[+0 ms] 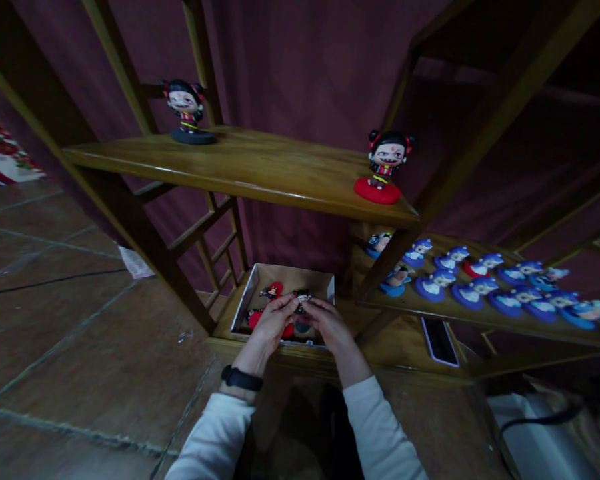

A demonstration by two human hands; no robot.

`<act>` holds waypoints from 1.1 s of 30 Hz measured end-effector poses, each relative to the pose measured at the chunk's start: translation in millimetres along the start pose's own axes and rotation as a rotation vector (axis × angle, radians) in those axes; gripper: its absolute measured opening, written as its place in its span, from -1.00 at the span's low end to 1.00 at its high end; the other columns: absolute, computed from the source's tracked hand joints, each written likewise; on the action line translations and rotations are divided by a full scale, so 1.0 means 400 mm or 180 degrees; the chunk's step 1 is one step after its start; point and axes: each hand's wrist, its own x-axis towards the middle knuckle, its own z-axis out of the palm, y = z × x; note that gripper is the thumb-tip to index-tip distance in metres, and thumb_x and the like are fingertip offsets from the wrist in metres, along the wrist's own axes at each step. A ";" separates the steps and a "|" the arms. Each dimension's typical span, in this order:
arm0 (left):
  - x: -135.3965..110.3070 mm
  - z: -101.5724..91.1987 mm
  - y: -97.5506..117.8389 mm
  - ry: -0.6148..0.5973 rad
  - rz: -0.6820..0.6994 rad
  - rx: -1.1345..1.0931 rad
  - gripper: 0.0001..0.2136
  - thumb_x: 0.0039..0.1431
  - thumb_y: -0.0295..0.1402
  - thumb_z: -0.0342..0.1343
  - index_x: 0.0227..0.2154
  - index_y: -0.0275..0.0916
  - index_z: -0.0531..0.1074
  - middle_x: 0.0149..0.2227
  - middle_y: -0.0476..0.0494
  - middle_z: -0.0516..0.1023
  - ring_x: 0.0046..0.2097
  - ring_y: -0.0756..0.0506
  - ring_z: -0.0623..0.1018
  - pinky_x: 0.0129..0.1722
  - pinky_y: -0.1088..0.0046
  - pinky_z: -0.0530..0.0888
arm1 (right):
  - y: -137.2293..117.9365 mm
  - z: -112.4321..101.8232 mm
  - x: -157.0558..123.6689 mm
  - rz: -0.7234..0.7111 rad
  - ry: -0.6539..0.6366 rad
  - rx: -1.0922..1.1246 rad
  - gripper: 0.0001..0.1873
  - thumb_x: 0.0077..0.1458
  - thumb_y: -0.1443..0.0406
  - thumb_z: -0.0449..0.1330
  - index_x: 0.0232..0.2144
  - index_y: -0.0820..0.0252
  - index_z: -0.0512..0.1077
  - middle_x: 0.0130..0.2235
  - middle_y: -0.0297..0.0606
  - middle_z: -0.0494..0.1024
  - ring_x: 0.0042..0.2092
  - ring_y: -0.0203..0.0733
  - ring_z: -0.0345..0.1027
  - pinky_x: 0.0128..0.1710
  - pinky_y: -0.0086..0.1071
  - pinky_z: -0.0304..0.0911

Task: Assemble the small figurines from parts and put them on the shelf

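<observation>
Over a shallow white-edged cardboard box, my left hand and my right hand come together around a small black-haired figurine. Both sets of fingers are closed on it, from its two sides. Beneath it a dark round base shows partly, and I cannot tell whether it is joined to the figurine. Inside the box lie a figurine on a red base and more red bases, partly covered by my left hand. A black band circles my left wrist.
On the wooden shelf above stand a figurine with a dark base and one with a red base. Several blue-haired figurines fill the right shelf. A phone lies on the lower board. Wooden posts frame both sides.
</observation>
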 end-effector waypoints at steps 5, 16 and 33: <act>-0.006 -0.002 0.009 0.0098 -0.0002 -0.0026 -0.77 -0.16 -0.40 0.28 -0.36 -0.34 0.49 -0.34 -0.13 0.55 -0.34 0.04 0.49 -0.33 0.56 0.42 | -0.001 -0.010 -0.006 0.0103 -0.0213 0.0099 -0.65 -0.25 0.15 0.31 -0.34 0.17 0.47 -0.25 -0.28 0.54 -0.31 -0.28 0.42 -0.22 -0.34 0.28; -0.002 -0.008 -0.010 0.0653 0.0022 -0.0380 -0.68 -0.20 -0.66 0.21 -0.29 -0.34 0.44 -0.41 -0.11 0.51 -0.39 -0.01 0.54 -0.34 0.47 0.51 | 0.023 -0.020 0.029 -0.0145 0.0561 0.0469 -0.75 -0.35 0.26 0.37 -0.48 0.15 0.49 -0.39 -0.36 0.55 -0.35 -0.32 0.36 -0.38 -0.45 0.19; -0.017 0.021 -0.024 0.0768 -0.0098 -0.0507 -0.81 -0.18 -0.59 0.23 -0.40 -0.37 0.48 -0.48 -0.12 0.52 -0.45 -0.01 0.52 -0.37 0.41 0.50 | 0.014 -0.034 0.027 -0.0664 0.0660 -0.0544 -0.67 -0.24 0.22 0.28 -0.32 0.18 0.46 -0.29 -0.27 0.56 -0.30 -0.23 0.37 -0.47 -0.47 0.19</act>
